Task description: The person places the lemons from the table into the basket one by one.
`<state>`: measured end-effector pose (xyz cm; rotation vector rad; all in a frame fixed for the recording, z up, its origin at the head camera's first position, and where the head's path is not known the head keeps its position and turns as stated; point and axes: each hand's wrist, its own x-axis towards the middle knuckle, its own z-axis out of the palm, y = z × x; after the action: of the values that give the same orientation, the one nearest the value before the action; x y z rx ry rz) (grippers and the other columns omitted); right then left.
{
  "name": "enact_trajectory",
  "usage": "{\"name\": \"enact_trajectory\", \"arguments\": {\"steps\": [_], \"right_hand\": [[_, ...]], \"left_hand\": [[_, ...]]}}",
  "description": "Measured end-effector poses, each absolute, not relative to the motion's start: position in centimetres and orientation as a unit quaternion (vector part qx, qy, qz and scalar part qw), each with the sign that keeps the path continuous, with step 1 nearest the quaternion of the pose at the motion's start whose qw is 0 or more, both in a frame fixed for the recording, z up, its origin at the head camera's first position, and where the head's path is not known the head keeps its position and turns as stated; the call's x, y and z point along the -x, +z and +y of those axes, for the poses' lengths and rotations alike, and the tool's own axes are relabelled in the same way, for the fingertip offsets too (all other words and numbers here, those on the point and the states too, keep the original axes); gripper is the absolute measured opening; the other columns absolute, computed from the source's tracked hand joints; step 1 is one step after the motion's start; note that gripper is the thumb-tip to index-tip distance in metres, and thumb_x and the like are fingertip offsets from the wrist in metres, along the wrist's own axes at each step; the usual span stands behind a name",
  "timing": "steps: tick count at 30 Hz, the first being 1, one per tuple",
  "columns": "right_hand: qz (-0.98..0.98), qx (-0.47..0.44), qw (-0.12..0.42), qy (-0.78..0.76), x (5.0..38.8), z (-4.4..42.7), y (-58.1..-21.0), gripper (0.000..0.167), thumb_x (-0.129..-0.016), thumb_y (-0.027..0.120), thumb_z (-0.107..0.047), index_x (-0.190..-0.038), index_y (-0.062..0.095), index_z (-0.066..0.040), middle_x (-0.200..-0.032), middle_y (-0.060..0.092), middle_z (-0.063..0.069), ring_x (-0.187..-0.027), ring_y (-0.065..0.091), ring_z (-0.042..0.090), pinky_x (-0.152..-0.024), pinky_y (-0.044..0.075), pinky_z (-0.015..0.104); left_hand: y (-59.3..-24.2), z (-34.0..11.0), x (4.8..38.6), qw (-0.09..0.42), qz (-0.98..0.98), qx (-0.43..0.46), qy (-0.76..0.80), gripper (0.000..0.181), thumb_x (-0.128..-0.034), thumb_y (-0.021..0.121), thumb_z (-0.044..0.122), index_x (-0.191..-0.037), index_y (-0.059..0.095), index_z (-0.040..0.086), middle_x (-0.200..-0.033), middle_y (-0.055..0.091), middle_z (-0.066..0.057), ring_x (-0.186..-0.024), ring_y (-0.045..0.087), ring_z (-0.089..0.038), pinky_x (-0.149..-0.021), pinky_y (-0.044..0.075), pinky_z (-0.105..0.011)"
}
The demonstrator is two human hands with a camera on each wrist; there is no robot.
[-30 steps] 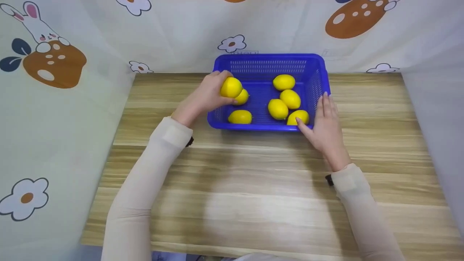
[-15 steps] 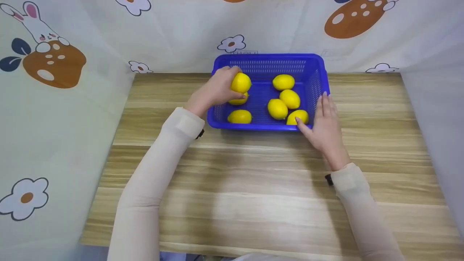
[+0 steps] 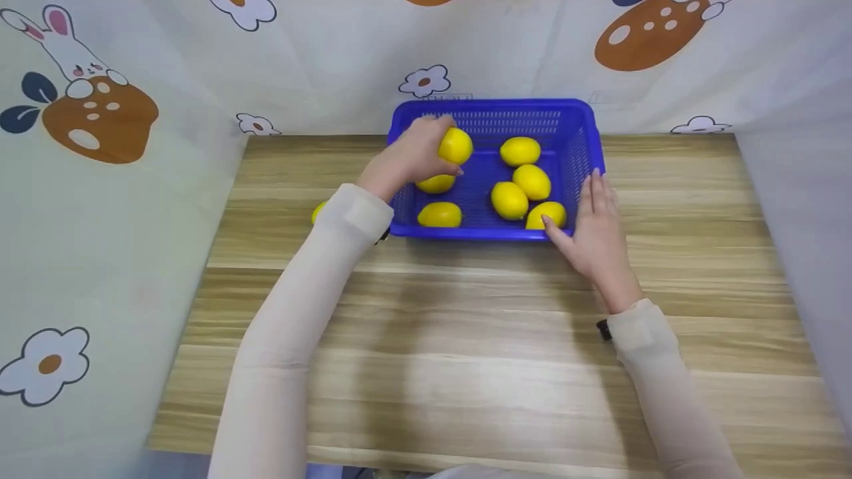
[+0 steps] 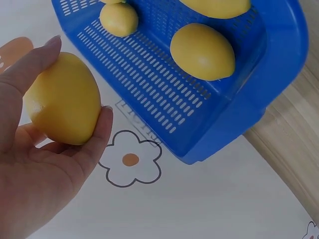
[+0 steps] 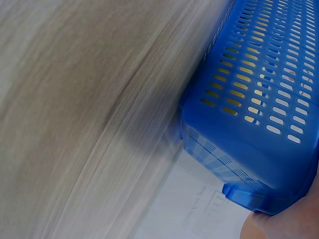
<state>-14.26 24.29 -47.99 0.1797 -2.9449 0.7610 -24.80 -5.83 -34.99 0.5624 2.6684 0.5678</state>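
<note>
A lemon (image 3: pixel 456 146) is gripped in my left hand (image 3: pixel 421 154), above the left part of the blue basket (image 3: pixel 492 233). In the left wrist view, thumb and fingers curl round that lemon (image 4: pixel 67 102). Under the hand lies a partly hidden lemon (image 3: pixel 436 184), with another lemon (image 3: pixel 440 215) nearer the front wall. My right hand (image 3: pixel 599 243) rests on the basket's front right corner, fingers straight along the right rim and thumb over the front rim. Its thumb tip is at a lemon (image 3: pixel 548 215) inside. In the right wrist view only a bit of the hand (image 5: pixel 294 219) shows.
Several lemons lie in the basket's right half, among them one lemon (image 3: pixel 520 152) near the back. A lemon (image 3: pixel 319 211) on the wooden table (image 3: pixel 492 346) is mostly hidden by my left sleeve. The patterned curtain (image 3: pixel 319 60) hangs close behind the basket.
My left hand has moved right and slightly back with the lemon, farther over the basket. A lemon on the table has come into sight beside the left sleeve. My right hand stays put.
</note>
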Motion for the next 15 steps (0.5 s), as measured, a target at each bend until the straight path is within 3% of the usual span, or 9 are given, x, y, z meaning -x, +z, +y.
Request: {"name": "enact_trajectory", "arguments": {"steps": [12, 15], "right_hand": [[-0.966, -0.060, 0.053, 0.246, 14.3, 24.2, -48.0, 0.099, -0.102, 0.056, -0.054, -0.159, 0.021, 0.018, -0.172, 0.010, 0.034, -0.162, 0.008, 0.047, -0.133, 0.006, 0.055], [-0.966, -0.061, 0.055, 0.246, 14.4, 24.2, -48.1, 0.098, -0.101, 0.056, -0.053, -0.158, 0.021, 0.019, -0.171, 0.011, 0.034, -0.162, 0.008, 0.047, -0.132, 0.008, 0.057]], "left_hand": [[-34.4, -4.2, 25.3, 0.195, 0.946, -0.190, 0.177, 0.081, -0.0979, 0.077, 0.032, -0.162, 0.035, 0.005, -0.165, 0.039, -0.016, -0.152, 0.037, -0.033, -0.127, 0.035, -0.043], [-34.3, -3.8, 25.3, 0.192, 0.946, -0.197, 0.172, 0.079, -0.0976, 0.078, 0.032, -0.160, 0.038, 0.005, -0.162, 0.043, -0.016, -0.147, 0.041, -0.032, -0.126, 0.036, -0.043]]}}
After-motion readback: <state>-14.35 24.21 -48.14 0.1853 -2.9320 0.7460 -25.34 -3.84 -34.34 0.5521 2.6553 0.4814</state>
